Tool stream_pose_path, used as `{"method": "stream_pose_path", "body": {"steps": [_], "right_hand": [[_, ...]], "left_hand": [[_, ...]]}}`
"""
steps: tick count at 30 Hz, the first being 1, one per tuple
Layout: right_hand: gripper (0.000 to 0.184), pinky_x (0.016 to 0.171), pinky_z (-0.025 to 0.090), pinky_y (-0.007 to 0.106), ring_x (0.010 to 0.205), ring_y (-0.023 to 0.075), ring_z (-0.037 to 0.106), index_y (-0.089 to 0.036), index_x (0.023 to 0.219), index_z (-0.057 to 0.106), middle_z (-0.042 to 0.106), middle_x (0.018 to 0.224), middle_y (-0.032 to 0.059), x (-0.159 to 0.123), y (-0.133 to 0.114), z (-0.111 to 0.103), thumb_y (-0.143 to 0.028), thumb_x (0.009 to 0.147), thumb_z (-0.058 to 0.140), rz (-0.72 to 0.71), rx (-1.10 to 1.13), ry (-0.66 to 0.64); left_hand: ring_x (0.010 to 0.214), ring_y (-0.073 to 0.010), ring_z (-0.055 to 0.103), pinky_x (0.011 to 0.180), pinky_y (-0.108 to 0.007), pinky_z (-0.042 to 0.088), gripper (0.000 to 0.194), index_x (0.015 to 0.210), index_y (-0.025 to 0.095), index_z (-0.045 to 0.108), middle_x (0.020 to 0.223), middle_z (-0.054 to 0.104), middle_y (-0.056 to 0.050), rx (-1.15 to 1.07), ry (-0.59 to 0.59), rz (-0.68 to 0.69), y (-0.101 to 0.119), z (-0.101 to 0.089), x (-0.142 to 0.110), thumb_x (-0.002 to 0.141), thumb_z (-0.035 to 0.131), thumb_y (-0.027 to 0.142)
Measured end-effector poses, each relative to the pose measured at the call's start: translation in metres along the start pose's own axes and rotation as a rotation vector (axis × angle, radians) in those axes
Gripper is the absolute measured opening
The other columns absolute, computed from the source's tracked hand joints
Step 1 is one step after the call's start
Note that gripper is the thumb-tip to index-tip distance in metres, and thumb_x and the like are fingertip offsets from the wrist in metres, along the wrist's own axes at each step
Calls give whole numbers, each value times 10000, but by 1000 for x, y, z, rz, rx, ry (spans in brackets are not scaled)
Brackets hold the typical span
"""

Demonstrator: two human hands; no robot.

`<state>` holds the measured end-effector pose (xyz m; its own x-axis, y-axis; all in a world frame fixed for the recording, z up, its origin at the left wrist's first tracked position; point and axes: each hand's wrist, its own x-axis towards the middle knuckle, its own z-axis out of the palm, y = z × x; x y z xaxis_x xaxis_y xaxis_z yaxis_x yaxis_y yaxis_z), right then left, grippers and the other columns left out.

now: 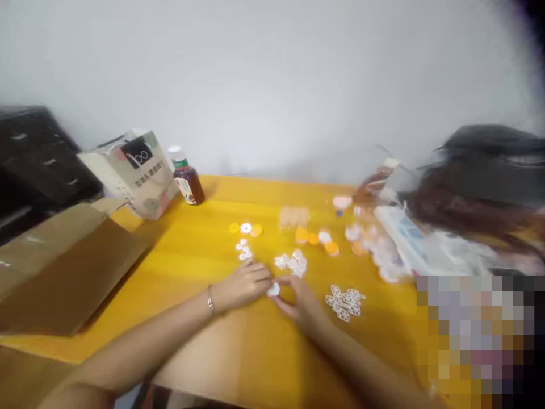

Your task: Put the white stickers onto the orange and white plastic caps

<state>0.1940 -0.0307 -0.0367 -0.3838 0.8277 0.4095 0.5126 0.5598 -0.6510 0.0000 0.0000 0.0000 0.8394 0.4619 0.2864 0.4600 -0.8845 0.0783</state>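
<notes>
Between my two hands is a small white round piece (273, 289), too blurred to name more closely. My left hand (249, 282), with a bracelet at the wrist, has its fingers curled at the left side of the piece. My right hand (300, 298) pinches the piece from the right with thumb and forefinger. Just beyond the hands lies a cluster of flat white pieces (297, 263). To the right is a pile of white openwork pieces (344, 303) with reddish marks. Several small white rings (243, 248) rest beyond my left hand.
Yellow and white discs (246, 228), orange round pieces (313, 238) and a pale block (293, 216) lie farther back on the yellow table (204, 352). A dark drink bottle (187, 179), paper bag (140, 173) and cardboard box (68, 267) stand left. Plastic bags (451, 250) crowd the right.
</notes>
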Motion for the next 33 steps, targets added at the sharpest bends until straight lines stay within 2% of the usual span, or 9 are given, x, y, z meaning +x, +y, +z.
{"method": "stream_pose_path", "body": {"steps": [8, 16, 26, 33], "right_hand": [[269, 736, 506, 362, 829, 213, 601, -213, 971, 481, 618, 875, 52, 0, -1, 1, -166, 731, 593, 7, -9, 25], [258, 739, 508, 362, 833, 211, 598, -214, 971, 469, 607, 875, 53, 0, 0, 0, -178, 745, 587, 14, -7, 17], [220, 716, 508, 340, 795, 200, 607, -207, 941, 504, 630, 846, 47, 1, -4, -2, -184, 740, 591, 13, -27, 16], [201, 712, 500, 334, 783, 197, 610, -226, 928, 528, 646, 834, 34, 2, -4, -4, -200, 743, 600, -19, -45, 31]], "left_hand": [[789, -147, 475, 721, -279, 336, 239, 824, 166, 591, 814, 570, -33, -114, 23, -94, 1, 0, 2, 905, 392, 270], [872, -145, 509, 829, -304, 313, 176, 921, 194, 609, 929, 579, -30, -190, -7, -82, 1, -8, -3, 869, 452, 253], [904, -184, 494, 871, -376, 265, 198, 935, 166, 579, 906, 591, -60, 26, -62, 28, 2, -13, -7, 872, 405, 236], [927, -201, 495, 855, -395, 268, 237, 1045, 166, 536, 954, 594, -73, 47, -94, 38, 4, -16, -7, 862, 392, 208]]}}
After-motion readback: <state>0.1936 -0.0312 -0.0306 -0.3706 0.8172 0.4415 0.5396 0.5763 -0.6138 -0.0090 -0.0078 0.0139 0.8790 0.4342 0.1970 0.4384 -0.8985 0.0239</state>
